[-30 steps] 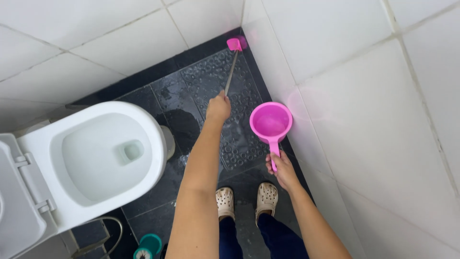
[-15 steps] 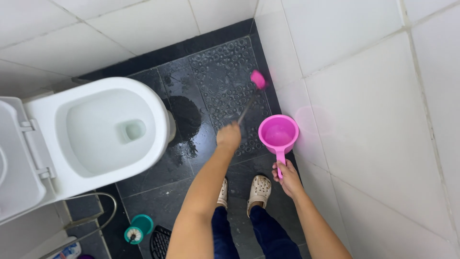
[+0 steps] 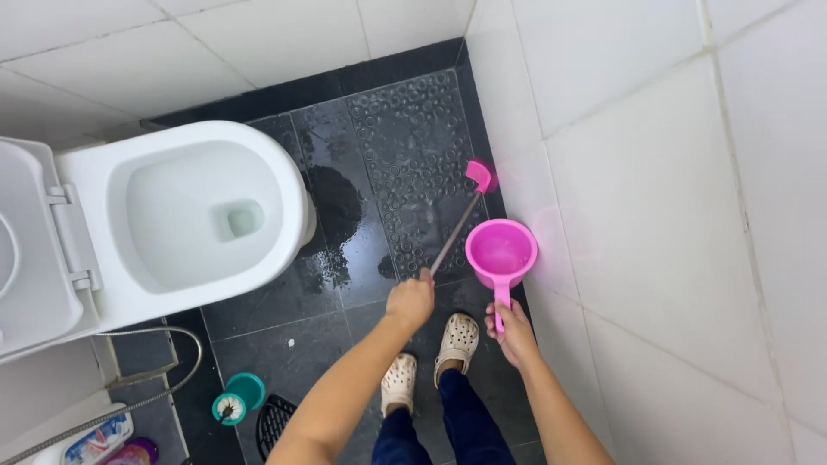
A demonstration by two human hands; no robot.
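Observation:
My left hand [image 3: 411, 300] grips the thin metal handle of a floor brush [image 3: 457, 226]; its pink head [image 3: 478, 175] rests on the dark wet floor tiles close to the right wall. My right hand [image 3: 512, 331] holds the handle of a pink water dipper [image 3: 500, 251], held level above the floor beside the wall. My feet in cream clogs [image 3: 457, 337] stand just below both hands.
A white toilet [image 3: 185, 220] with its lid up fills the left side. White tiled walls [image 3: 672, 215] close in at the right and far side. A hose [image 3: 164, 387], a teal toilet-brush holder [image 3: 239, 398], a dark drain cover [image 3: 274, 422] and bottles [image 3: 108, 439] lie at the bottom left.
The brush head has been drawn back from the far corner towards my feet along the right wall. The dipper stays in my right hand.

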